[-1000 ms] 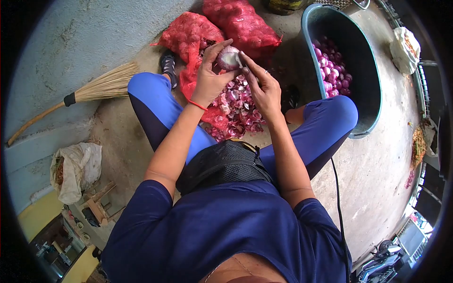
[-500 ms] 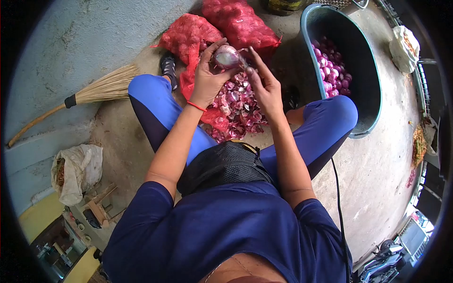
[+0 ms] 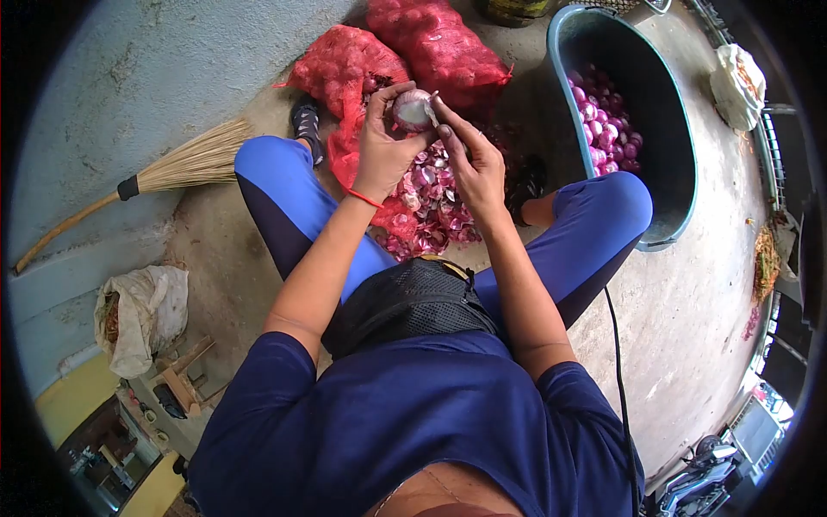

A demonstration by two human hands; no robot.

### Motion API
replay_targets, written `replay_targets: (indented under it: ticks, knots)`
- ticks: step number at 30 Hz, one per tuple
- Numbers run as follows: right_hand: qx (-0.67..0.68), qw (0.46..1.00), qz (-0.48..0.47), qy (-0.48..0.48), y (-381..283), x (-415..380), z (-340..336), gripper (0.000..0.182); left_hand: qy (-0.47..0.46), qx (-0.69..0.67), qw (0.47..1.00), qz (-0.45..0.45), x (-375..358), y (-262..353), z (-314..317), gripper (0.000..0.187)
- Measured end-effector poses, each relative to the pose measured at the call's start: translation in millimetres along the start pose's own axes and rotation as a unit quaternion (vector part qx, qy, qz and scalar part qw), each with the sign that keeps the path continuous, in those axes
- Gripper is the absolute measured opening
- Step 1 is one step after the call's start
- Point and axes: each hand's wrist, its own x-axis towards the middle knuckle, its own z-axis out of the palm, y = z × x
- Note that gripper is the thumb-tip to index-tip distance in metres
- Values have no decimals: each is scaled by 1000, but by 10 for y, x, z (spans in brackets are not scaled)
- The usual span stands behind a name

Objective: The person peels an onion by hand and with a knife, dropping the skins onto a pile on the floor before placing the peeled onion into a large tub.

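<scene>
My left hand (image 3: 385,142) is wrapped round a purple-red onion (image 3: 413,110), a pale face of it turned to the right. Close against that side, my right hand (image 3: 472,159) has thumb and forefinger pinched at a thin pale strip (image 3: 432,112); I cannot tell whether it is skin or a small blade. Below both hands, a heap of purple and white onion skins (image 3: 435,202) lies on the floor between my legs. A red mesh sack of onions (image 3: 345,73) sags open just beyond my left hand.
A second full red mesh sack (image 3: 439,52) lies behind the first. To the right stands a large dark tub (image 3: 680,172) with peeled purple onions (image 3: 607,129) inside. A straw broom (image 3: 194,159) leans at the left wall, near a white sack (image 3: 151,314). A black cord (image 3: 616,345) runs by my right side.
My right hand has moved left and closer to the onion, its fingers drawn together. The onion stays in my left hand, which has shifted slightly.
</scene>
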Motion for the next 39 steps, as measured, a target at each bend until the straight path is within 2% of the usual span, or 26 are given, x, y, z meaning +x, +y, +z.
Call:
replay_targets:
  ticks: [1, 4, 7, 10, 12, 14, 22, 24, 26, 29, 32, 35, 39]
  knots:
    - [10, 1000, -8, 5, 6, -4, 19, 35, 0, -5, 1000, -3, -5, -9, 6, 63]
    - [202, 979, 10, 22, 4, 8, 115, 36, 6, -95, 993, -65, -32, 33, 51, 63]
    - [353, 924, 147, 3, -167, -22, 31, 37, -12, -160, 984, -81, -47, 72, 53, 63]
    - [379, 914, 139, 30, -141, 21, 54, 36, -33, -191, 975, -108, -45, 134, 56, 66]
    - [350, 919, 178, 34, -132, 23, -29, 35, -41, -236, 964, -112, -44, 156, 35, 67]
    - [305, 941, 135, 65, -62, 90, -23, 35, -53, -269, 955, -113, -17, 173, 19, 67]
    - [176, 971, 149, 54, 197, 156, -135, 36, -60, -347, 922, -162, 60, 187, -153, 54]
    - [163, 983, 69, 42, 133, 137, -91, 35, -51, -343, 922, -174, 41, 176, -167, 50]
    - [166, 985, 39, 14, 17, 89, -89, 34, -50, -350, 915, -195, 26, 138, -192, 44]
    - [159, 985, 58, -32, -93, 26, -118, 37, -70, -369, 899, -224, 6, 66, -243, 38]
    - [173, 985, 14, -12, -116, 14, -90, 43, -105, -383, 891, -222, -10, 80, -197, 34]
    - [109, 993, 15, -32, -97, 13, -141, 51, -101, -392, 886, -226, -20, 104, -169, 33]
    - [59, 998, -13, -9, -61, 29, -108, 57, -96, -382, 891, -225, -3, 140, -132, 32]
